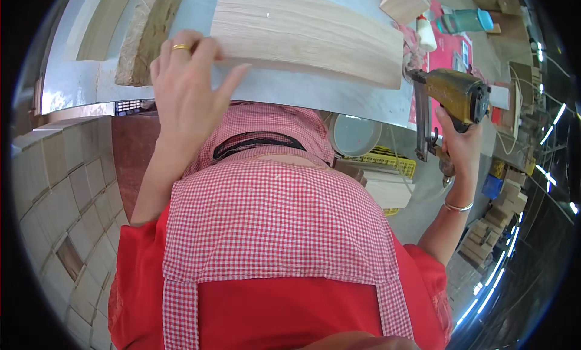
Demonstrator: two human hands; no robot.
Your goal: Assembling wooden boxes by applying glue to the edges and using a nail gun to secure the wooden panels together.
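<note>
My right hand [463, 145] grips the handle of a yellow and black nail gun [454, 94]. Its nose points up, just past the right end of a pale wooden board [305, 35]. The board lies lengthwise across the worktable [272, 91], near its front edge. At the board's left end is my left hand [186, 75], open, with the thumb spread away and the fingers bent a little. Whether the fingertips press on the board or only hover beside it, I cannot tell. Left of that hand lies a rough brown wood strip [145, 38], partly covered by the fingers.
Another pale wood piece [100, 26] lies far left. Small wood blocks [407, 2], a white bottle [426, 34] and a teal bottle [466, 21] stand at the back right. Stacked wood blocks [69, 186] rise on my left. Below the table are a round bucket [355, 135] and a yellow crate [393, 160].
</note>
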